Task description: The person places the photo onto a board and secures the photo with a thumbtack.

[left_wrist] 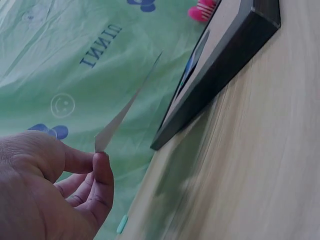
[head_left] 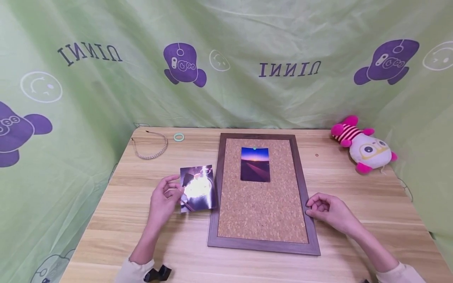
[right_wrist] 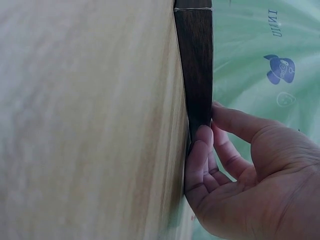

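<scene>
A glossy photo (head_left: 197, 189) is pinched between the thumb and fingers of my left hand (head_left: 165, 202), held just left of the cork board. In the left wrist view this photo (left_wrist: 117, 125) shows nearly edge-on, tilted above the table. The cork board (head_left: 262, 212) has a dark wooden frame and lies on the table. A sunset photo (head_left: 255, 165) hangs on its upper part by a green pushpin (head_left: 255, 148). My right hand (head_left: 334, 214) grips the frame's right edge; the right wrist view shows its fingertips (right_wrist: 203, 134) against the dark frame (right_wrist: 196, 70).
A beaded headband (head_left: 152, 156) and a mint-green ring (head_left: 179, 137) lie at the back left of the table (head_left: 116, 220). A plush toy (head_left: 368, 147) sits at the back right, with a tiny brown object (head_left: 317, 155) nearby. Green printed curtain (head_left: 226, 102) surrounds the table.
</scene>
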Action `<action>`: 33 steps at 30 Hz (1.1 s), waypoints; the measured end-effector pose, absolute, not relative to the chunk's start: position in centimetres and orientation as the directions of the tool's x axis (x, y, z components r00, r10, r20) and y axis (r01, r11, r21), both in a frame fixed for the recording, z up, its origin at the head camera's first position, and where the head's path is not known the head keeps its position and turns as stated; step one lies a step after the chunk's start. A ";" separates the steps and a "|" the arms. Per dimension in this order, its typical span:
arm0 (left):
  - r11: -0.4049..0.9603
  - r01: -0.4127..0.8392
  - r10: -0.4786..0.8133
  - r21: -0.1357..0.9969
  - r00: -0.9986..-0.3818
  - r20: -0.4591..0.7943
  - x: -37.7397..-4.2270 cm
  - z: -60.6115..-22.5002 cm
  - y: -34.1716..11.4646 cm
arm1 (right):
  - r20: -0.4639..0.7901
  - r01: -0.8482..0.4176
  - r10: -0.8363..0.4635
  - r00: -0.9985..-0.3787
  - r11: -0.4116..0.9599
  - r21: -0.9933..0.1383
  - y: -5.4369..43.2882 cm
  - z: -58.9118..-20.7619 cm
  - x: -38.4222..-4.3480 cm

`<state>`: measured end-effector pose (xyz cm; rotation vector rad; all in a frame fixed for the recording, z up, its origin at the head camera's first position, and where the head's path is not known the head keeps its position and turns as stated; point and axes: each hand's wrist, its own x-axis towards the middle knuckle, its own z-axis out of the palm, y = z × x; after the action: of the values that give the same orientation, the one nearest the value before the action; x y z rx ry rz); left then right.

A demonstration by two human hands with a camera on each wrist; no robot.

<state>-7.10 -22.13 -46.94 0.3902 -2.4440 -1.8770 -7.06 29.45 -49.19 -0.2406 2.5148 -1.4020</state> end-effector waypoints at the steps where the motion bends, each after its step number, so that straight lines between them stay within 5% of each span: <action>1: 0.223 -0.175 -0.205 0.959 -0.970 -0.129 -7.1 -46.9 -21.8 | -0.137 -0.022 -0.264 -0.955 0.522 -0.853 29.4 -49.2 -7.1; 22: 0.161 -0.144 0.005 0.976 -0.989 -0.146 -6.9 -47.6 -15.5 | -0.121 -0.042 -0.266 -0.956 0.532 -0.846 29.4 -49.5 -7.1; 33: 0.200 -0.020 0.162 0.980 -0.985 -0.054 -7.2 -48.8 -12.0 | -0.121 -0.038 -0.261 -0.958 0.531 -0.846 29.4 -49.2 -7.1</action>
<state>-7.16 -12.01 -48.75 -0.1519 -2.5415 -2.0783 -7.06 29.36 -49.16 -0.2527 2.5379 -1.3942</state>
